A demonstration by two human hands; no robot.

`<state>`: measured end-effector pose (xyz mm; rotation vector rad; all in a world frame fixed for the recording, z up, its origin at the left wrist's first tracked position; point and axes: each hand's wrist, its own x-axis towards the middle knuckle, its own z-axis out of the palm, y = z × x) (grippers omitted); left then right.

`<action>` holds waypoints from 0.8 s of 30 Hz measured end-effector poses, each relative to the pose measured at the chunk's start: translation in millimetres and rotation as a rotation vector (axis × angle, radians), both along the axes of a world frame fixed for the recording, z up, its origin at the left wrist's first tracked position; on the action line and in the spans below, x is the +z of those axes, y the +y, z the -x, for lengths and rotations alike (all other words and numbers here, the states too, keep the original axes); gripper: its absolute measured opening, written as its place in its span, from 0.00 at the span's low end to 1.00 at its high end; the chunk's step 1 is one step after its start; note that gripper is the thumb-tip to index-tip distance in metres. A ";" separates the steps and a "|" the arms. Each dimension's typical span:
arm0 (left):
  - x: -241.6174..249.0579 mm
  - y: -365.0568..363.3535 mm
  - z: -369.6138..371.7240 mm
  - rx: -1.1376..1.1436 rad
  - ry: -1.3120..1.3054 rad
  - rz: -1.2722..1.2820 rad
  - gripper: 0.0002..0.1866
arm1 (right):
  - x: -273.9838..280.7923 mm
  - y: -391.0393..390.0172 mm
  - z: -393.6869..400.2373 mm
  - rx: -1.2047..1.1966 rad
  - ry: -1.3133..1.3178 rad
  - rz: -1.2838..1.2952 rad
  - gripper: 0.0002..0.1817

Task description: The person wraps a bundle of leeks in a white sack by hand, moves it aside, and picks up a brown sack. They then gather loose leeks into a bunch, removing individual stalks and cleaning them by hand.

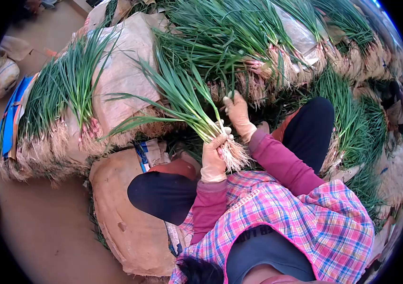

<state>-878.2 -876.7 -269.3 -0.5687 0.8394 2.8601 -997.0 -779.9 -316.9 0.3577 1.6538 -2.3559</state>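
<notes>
My left hand [214,158], in a pale glove, is closed around the lower stems of a bunch of spring onions [197,120]. Their green leaves fan up and to the left, and the pale stringy roots [233,155] hang out on the right of my fist. Just right of the bunch is my gloved right hand [238,113], its fingers curled together. A thin green leaf meets those fingertips, but whether they grip it I cannot make out. Behind both hands lies a large heap of spring onions [220,33], with reddish bulbs and tangled roots facing me.
More spring onions [45,99] lie in a row on sacking [126,66] at the left. Another pile [353,123] is beside my right knee. A brown flattened sack [121,208] lies by my left knee. A white bundle [5,75] sits on the floor at far left.
</notes>
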 end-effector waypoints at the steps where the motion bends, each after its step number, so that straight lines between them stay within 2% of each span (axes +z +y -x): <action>1: 25.8 2.4 -5.1 0.002 0.007 0.046 0.27 | -13.2 8.0 3.9 0.057 0.302 -0.490 0.06; 2: 39.1 4.4 -9.1 0.051 0.094 0.058 0.29 | -17.5 15.6 10.6 0.106 0.609 -0.982 0.11; 3: 47.3 6.5 -13.4 0.100 0.178 0.067 0.31 | -11.1 24.5 8.8 0.651 0.590 -1.061 0.16; 5: 56.4 5.7 -18.8 0.138 0.363 -0.019 0.31 | 37.4 39.7 0.7 0.966 0.589 -1.113 0.19; 6: 57.6 5.3 -19.7 0.179 0.409 -0.003 0.31 | 37.4 52.3 11.1 0.518 0.855 -1.151 0.17; 7: 57.4 5.3 -20.4 0.232 0.454 0.014 0.31 | 48.0 63.9 34.9 0.189 0.915 -1.272 0.13; 8: 49.8 2.2 -18.6 0.236 0.475 0.001 0.30 | 57.4 74.9 72.1 0.142 0.683 -2.098 0.09; 9: 48.9 -1.9 -16.6 0.188 0.459 0.012 0.30 | 98.8 94.2 77.0 -0.227 0.962 -1.558 0.05; 10: 51.1 -2.0 -14.1 0.174 0.335 0.061 0.30 | 98.0 108.2 97.8 -0.215 0.971 -1.710 0.06; 11: 54.4 -1.9 -10.1 0.158 0.216 0.111 0.30 | 87.3 108.7 102.4 -0.223 0.971 -1.707 0.06; 13: 38.2 -2.3 -3.6 0.131 0.172 0.022 0.27 | 56.8 106.5 110.4 0.554 0.426 -1.600 0.16; 15: 18.4 -2.5 1.5 0.131 0.134 0.007 0.25 | 46.3 78.8 82.1 0.594 0.374 -1.435 0.19; 17: 11.3 -1.4 1.8 0.161 0.119 0.014 0.23 | 29.1 63.7 69.9 0.504 0.390 -1.374 0.18; 18: 10.9 -2.4 1.6 0.159 0.119 0.009 0.22 | 23.7 50.7 72.4 0.391 0.343 -1.439 0.19; 19: 11.6 -4.9 0.1 0.147 0.121 0.009 0.21 | 29.3 49.2 68.9 0.355 0.308 -1.081 0.16; 21: 16.0 -8.7 -3.6 0.159 0.139 -0.026 0.21 | 51.6 49.1 76.8 0.528 0.133 -0.232 0.10; 23: 20.4 -10.2 -6.3 0.184 0.099 0.010 0.21 | 87.7 55.4 78.1 0.409 0.152 0.262 0.12; 24: 18.0 -11.2 -5.0 0.174 0.135 0.011 0.21 | 79.9 69.1 94.0 0.521 0.123 0.429 0.17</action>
